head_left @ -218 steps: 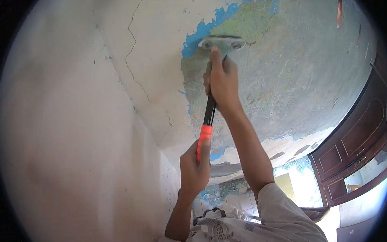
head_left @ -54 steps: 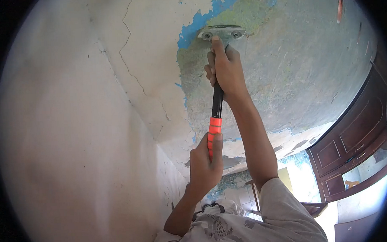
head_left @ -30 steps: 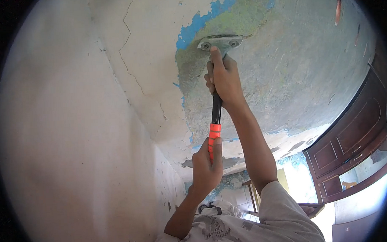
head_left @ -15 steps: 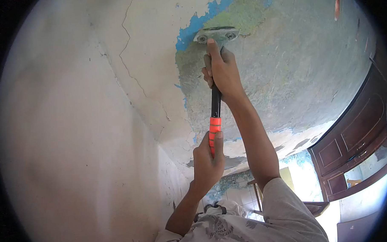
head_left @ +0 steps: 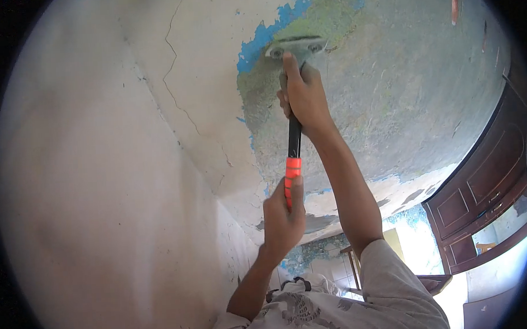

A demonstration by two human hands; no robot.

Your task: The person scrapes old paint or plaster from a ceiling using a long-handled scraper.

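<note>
A long-handled scraper (head_left: 294, 141) with a black shaft and a wide metal head (head_left: 297, 48) lies against the wall (head_left: 354, 97). Two screws show on the head. My left hand (head_left: 284, 213) is closed around the orange grip (head_left: 293, 166) at the lower end. Higher up, my right hand (head_left: 305, 96) wraps the shaft just below the head, its thumb reaching up onto the metal. Around the blade are a green patch (head_left: 325, 20), a blue paint edge (head_left: 256, 43) and bare grey plaster. The blade's exact contact with the surface is hard to make out.
Cream paint with a thin crack (head_left: 172, 63) covers the wall left of the blue edge. A pale adjoining wall (head_left: 84, 188) stands at the left. Dark wooden furniture (head_left: 479, 180) is at the right, and a tiled floor (head_left: 332, 266) shows below.
The scraper head has shifted very slightly right against the wall and looks a little blurred. Both hands keep their hold, and the view has moved a little.
</note>
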